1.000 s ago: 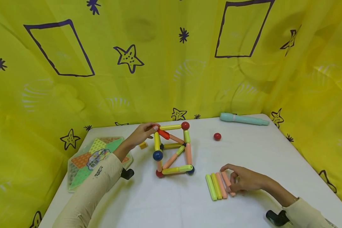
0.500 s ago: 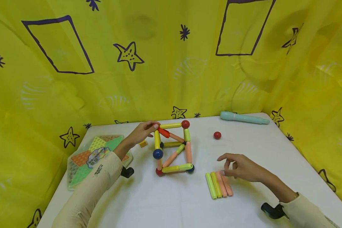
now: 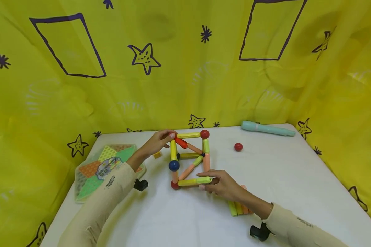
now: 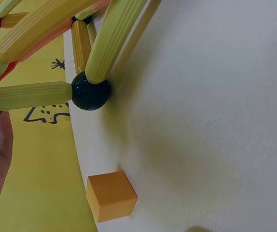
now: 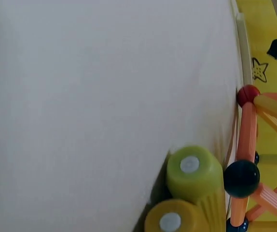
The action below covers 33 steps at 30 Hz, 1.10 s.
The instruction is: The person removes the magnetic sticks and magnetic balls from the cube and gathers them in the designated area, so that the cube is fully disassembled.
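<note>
A boxy frame of magnetic sticks and balls stands mid-table, with a blue ball (image 3: 174,165) at its near upper left corner and a red ball (image 3: 205,134) at the far upper right. My left hand (image 3: 155,143) holds its far upper left corner, fingertips at the end of a red stick (image 3: 181,142). Low at the front, my right hand (image 3: 225,185) pinches the light green stick (image 3: 203,180), which lines up with a yellow stick (image 3: 188,182). My right fingers hide the near lower right corner in the head view; a dark blue ball (image 5: 242,179) shows in the right wrist view.
Several loose sticks (image 3: 233,208) lie side by side under my right forearm. A red ball (image 3: 238,147) and a teal tube-like object (image 3: 267,128) lie farther back. Left are a patterned hexagonal box (image 3: 90,170) and an orange-yellow block (image 4: 112,195).
My right hand has left the loose sticks and moved left to the light green stick at the frame's front. My left hand has stayed at its corner.
</note>
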Available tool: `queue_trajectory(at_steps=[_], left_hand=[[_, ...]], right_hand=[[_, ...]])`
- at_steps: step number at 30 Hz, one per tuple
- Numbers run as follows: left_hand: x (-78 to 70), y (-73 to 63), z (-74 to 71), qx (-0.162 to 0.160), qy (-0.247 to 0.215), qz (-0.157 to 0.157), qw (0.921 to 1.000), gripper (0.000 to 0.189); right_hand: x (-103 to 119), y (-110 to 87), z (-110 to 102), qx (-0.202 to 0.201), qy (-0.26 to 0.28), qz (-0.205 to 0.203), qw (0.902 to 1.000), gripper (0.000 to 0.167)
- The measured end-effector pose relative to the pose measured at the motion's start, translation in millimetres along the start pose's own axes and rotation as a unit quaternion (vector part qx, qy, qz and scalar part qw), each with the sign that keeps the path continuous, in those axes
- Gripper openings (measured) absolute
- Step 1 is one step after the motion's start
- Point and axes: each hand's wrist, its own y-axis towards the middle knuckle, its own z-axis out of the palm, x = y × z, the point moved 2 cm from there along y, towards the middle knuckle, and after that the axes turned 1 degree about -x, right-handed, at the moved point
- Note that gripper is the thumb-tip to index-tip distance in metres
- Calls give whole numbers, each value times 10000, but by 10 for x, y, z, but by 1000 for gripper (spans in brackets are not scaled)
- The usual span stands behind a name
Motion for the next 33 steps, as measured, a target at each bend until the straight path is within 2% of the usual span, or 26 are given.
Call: queue_trajectory(at_steps=[5, 13, 22, 25, 33], left_hand=[[-24, 7, 7, -21, 28, 29, 10000, 45], [-28, -6, 19, 0, 8, -11, 10000, 46], [-13, -22, 26, -33, 143, -4, 9999, 47], [-15, -26, 26, -38, 147, -18, 9999, 46], [-20, -26, 26, -33, 181, 7, 9998, 46]], right_hand=[[12, 46, 34, -285, -54, -361, 9989, 39], [39, 69, 48, -283, 393, -286, 9984, 33], [48, 83, 65, -401, -272, -757, 9960, 26], [44, 87, 65, -422, -340, -728, 9959, 25], [66, 93, 28, -320, -296, -323, 9985, 23]])
